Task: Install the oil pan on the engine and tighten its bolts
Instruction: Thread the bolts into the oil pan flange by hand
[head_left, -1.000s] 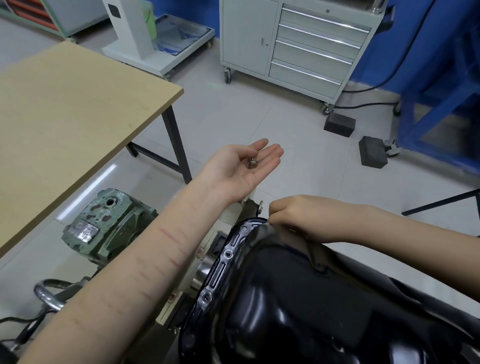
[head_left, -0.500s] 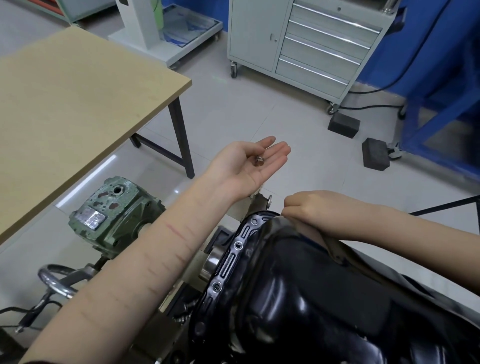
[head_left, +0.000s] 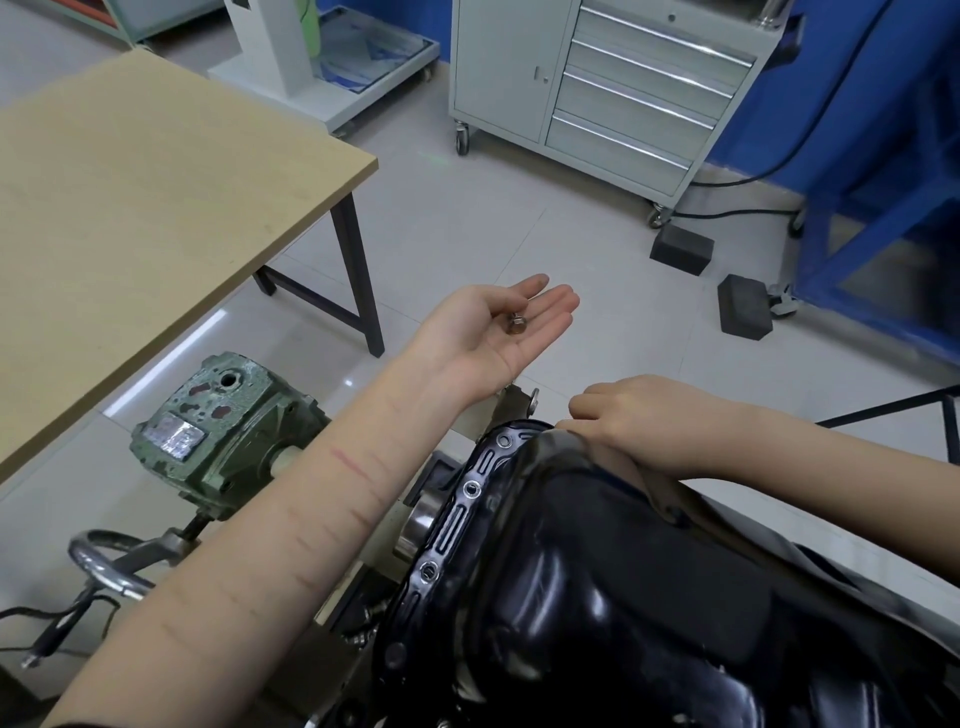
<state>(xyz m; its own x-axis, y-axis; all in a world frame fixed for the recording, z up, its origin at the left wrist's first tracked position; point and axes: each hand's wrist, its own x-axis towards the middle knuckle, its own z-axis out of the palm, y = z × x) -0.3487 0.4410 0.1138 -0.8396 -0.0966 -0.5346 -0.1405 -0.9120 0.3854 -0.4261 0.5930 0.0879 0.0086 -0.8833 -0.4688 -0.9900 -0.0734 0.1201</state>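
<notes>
The oil pan, black and glossy, sits seated on the engine in the lower right of the head view, its flange running up the left edge. Three flange holes along that edge show bright rings; whether bolts sit in them or they are bare cannot be told. No wrench or socket is in view, so final tightening is judged not yet begun.

The left hand is held palm up above the floor, just beyond the pan's far corner, fingers straight and relaxed, with one loose bolt lying at the base of the fingers. The right hand rests at the pan's upper corner, fingers curled down onto the flange; what the fingertips pinch, if anything, is hidden (a bolt being started by hand is the likely reading). Judgement: the pan is placed, bolts are being hand-started one at a time, at least one remains to fit, and all remain to be torqued.

Against the earlier frames, both hands keep the same posture and the bolt lies in the same spot on the palm. The green gearbox and table appear shifted only by camera movement.
</notes>
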